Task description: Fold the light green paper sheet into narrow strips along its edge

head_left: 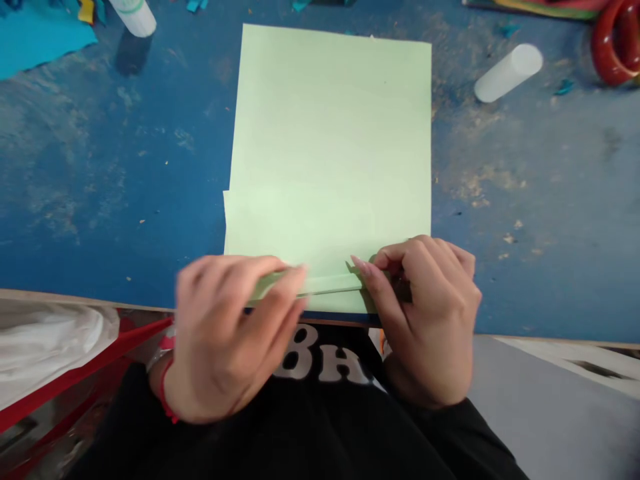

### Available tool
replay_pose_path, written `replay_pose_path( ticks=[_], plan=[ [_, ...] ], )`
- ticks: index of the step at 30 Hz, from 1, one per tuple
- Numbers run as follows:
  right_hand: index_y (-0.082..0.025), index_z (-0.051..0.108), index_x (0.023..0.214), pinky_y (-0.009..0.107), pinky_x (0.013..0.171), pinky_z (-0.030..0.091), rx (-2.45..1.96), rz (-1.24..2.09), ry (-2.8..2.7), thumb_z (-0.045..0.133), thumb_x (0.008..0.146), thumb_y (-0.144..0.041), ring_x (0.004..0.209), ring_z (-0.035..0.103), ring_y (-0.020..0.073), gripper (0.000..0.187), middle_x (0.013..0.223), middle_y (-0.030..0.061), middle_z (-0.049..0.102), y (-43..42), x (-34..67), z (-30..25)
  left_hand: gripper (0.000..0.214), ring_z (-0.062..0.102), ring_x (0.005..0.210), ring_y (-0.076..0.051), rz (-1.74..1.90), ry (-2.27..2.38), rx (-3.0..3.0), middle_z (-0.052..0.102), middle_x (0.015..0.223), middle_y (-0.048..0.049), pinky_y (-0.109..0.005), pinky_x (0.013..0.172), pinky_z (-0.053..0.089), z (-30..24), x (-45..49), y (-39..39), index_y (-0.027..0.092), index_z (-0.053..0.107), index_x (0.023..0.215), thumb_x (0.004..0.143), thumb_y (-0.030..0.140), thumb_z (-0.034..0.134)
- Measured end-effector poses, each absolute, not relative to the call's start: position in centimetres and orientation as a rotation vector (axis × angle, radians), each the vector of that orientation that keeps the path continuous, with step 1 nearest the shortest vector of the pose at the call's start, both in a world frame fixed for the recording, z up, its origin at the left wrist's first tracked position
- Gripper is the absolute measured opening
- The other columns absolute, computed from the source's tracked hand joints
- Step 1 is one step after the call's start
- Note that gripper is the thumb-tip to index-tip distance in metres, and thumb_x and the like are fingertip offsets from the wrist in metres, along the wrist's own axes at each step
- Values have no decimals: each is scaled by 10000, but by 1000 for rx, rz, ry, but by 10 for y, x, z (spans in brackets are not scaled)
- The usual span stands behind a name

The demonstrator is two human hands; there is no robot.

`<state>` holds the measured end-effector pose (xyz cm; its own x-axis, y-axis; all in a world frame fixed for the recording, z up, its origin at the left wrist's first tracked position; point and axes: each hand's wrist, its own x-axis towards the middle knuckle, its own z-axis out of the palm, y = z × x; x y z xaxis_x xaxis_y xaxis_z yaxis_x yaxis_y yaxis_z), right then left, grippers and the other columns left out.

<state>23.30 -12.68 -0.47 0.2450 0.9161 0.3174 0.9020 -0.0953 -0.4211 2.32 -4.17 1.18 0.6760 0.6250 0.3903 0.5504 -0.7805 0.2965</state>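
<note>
Nearest: black shirt (pixel 325 420), below the paper's near edge. Red bracelet (pixel 167 393) on the left wrist.

2 bare hands at the near edge of the pale green paper (pixel 330 133). Step in hand, by my reading: turning that edge over into a narrow fold (pixel 330 285). Fold runs crosswise between the hands; a band of the same green shows on its near side.

Left hand (pixel 230 333): over the paper's near left corner, blurred, thumb and fingers curled about the fold's left stretch. Firm pinch or loose touch, cannot tell. Right hand (pixel 433 313): at the near right corner, thumb and forefinger pinching the fold's right end, other fingers tucked in. Fold thus spans the gap between the 2 hands; the rest of the paper lies flat beyond them.

Next move, I judge, calls for both ends kept level and even pressure along the fold, else it may skew.

Paper's left edge has 1 small jog, perhaps a second layer; not certain.

Under the paper, a scuffed blue table (pixel 100 167). Off its far right corner, a white tube (pixel 507 73); off its far left, a green-banded tube (pixel 135 17). Farther out from the paper: bright blue sheet (pixel 40 40) left, red ring (pixel 607 47) right.
</note>
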Motion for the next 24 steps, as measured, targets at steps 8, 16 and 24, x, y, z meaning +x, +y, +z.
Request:
replay_pose_path(
  ticks=[8, 16, 24],
  plan=[
    [-232, 501, 867, 379, 893, 401, -1940, 56, -1716, 652, 1072, -305, 745, 503, 159, 264, 788, -26, 560, -129, 235, -4, 126, 751, 910, -165, 808, 744, 2687, 809, 995, 17, -359, 909, 506, 8, 34, -36, 219, 766, 1045, 999, 106, 736],
    [-226, 583, 995, 393, 876, 453, -1792, 50, -1864, 724, 1023, -335, 857, 547, 202, 180, 849, 10, 601, -134, 238, -5, 122, 736, 911, -170, 724, 916, 2599, 778, 1006, 10, -384, 897, 494, 12, 29, -32, 241, 753, 1025, 1011, 122, 727],
    [-266, 723, 1092, 416, 921, 587, -1736, 72, -1727, 792, 936, -128, 892, 636, 200, 219, 937, 19, 685, -139, 238, -6, 94, 693, 944, -183, 693, 824, 2527, 741, 1041, -55, -327, 861, 563, 8, 25, -27, 182, 755, 1083, 1015, 134, 712]
  ],
)
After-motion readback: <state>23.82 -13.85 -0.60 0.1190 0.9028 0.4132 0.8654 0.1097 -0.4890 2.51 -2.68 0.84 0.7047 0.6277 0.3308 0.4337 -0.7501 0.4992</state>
